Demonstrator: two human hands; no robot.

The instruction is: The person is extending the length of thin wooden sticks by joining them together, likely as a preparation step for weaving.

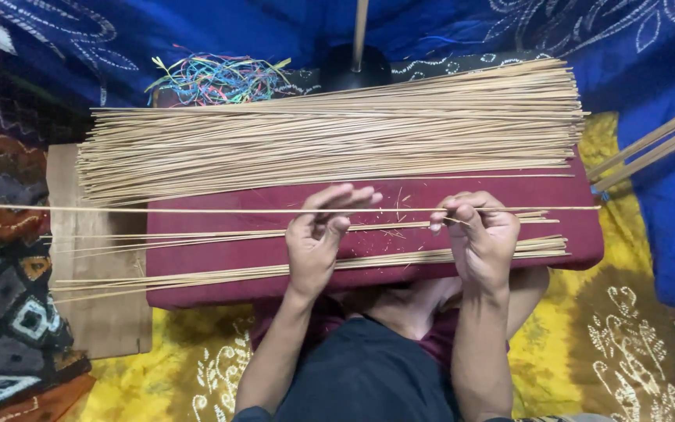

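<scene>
Two hands on one thin bamboo stick (275, 209) lying across the maroon cushion (197, 270): my left hand (318, 234) rests loosely open, right hand (480, 234) pinches it; sorting step, I judge, next needing a steady lift.
</scene>
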